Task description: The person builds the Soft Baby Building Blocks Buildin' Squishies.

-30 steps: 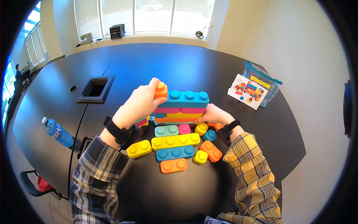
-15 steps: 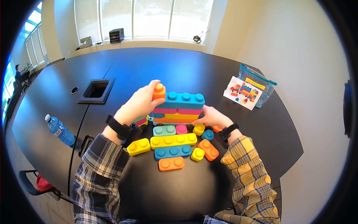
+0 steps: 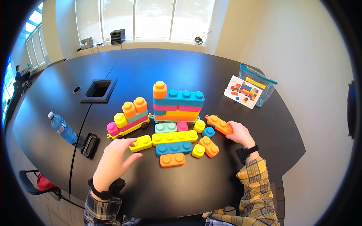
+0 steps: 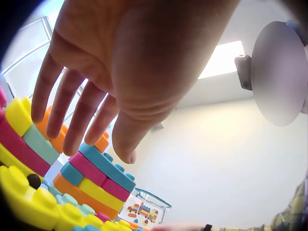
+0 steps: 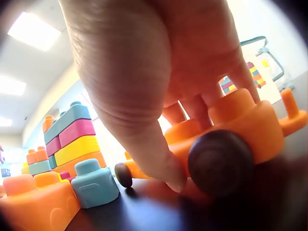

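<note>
The left hand, spread, has been drawn off the stack; the wheeled base is gripped by the right hand, perhaps against rolling.

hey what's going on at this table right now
Someone's right hand grips an orange, dark-wheeled, studded toy base. The left hand, holding nothing, is near a yellow rectangular studded block. Beyond the loose coloured studded blocks on the black table stand a stepped multicoloured wheeled stack and a taller multicoloured wheeled stack. No block shows on the base.
</note>
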Demonstrator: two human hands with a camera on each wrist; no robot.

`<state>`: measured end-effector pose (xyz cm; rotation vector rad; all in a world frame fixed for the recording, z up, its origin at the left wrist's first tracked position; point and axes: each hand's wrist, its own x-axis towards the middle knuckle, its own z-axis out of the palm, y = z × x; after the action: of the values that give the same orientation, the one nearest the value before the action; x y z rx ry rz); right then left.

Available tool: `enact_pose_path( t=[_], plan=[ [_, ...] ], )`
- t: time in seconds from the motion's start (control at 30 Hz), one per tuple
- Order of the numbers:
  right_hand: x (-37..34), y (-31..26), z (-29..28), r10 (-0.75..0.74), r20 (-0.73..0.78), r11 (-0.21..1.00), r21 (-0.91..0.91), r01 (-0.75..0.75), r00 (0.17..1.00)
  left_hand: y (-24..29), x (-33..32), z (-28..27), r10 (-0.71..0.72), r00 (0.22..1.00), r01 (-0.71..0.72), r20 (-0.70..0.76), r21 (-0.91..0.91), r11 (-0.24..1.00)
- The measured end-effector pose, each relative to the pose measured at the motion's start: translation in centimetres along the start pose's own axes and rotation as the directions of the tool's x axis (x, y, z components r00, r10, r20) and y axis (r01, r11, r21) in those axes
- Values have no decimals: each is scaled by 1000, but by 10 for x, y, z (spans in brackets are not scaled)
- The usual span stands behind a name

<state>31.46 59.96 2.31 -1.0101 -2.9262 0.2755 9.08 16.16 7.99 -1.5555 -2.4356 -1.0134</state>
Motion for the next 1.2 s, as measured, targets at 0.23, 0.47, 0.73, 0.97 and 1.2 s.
enact_pose_path(
  t=[0.23,0.47,0.73,0.97,1.2],
  plan=[
    [-66,-41,-42,-52,-267,934,327,141,962,7,-38,12,-105,993,109,45,-114,987],
    [-122,-131,-6,-630,-1,743,290,603,777,23,-34,26,-72,948,196,310,-392,899],
    [-125,-163,39,-626,80,772,208,601,776,19,-36,59,3,880,68,474,-133,989],
    [-132,-154,37,-629,-10,746,273,607,777,20,-35,60,-10,887,57,462,-87,995],
    [-143,-131,36,-503,-85,775,397,492,860,19,-35,58,-14,889,69,458,-103,992]
  ],
)
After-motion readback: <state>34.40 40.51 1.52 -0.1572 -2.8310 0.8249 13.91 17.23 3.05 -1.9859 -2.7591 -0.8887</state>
